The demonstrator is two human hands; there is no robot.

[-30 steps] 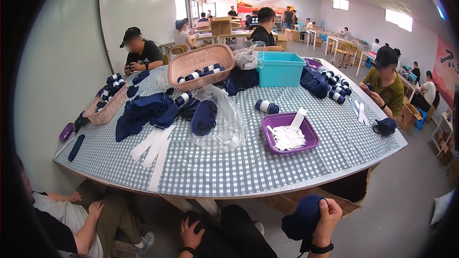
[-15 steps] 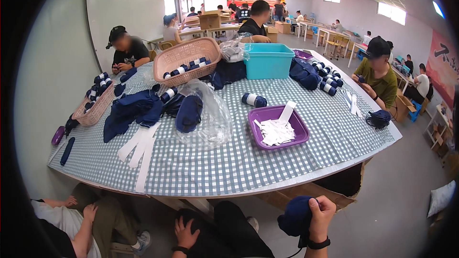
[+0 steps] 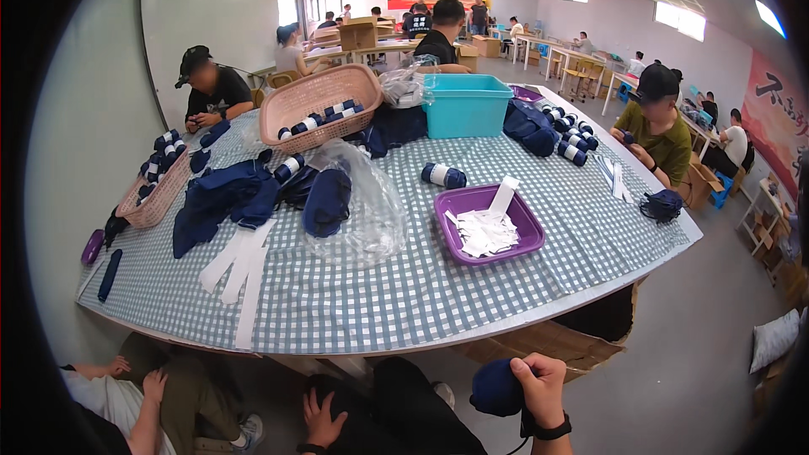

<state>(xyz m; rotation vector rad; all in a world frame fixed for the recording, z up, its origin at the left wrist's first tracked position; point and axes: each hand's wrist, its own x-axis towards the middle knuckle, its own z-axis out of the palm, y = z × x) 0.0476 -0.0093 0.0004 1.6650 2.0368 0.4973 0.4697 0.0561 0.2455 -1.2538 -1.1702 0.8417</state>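
Below the table's near edge, at the lower right, my right hand (image 3: 543, 389) grips a rounded navy cloth bundle (image 3: 495, 389), its thumb on top. A thin dark cord hangs beneath the bundle by my wrist. My left hand (image 3: 322, 420) lies on my dark-trousered knee, fingers spread, holding nothing. Nearest on the table are a purple tray (image 3: 534, 236) of small white paper strips and a navy roll with a white band (image 3: 443, 175) behind it. Farther left, longer white strips (image 3: 239, 265) fan out beside crumpled navy cloth (image 3: 223, 202).
A checked cloth covers the table (image 3: 362, 312). Pink baskets (image 3: 278, 118) of banded rolls, a turquoise bin (image 3: 463, 109) and a clear plastic bag (image 3: 371, 219) stand on it. An open cardboard box (image 3: 548, 352) sits under the table. Co-workers sit left and across.
My right hand has moved a little to the left with the navy bundle. The whole view has shifted slightly; my left hand stays on my knee.
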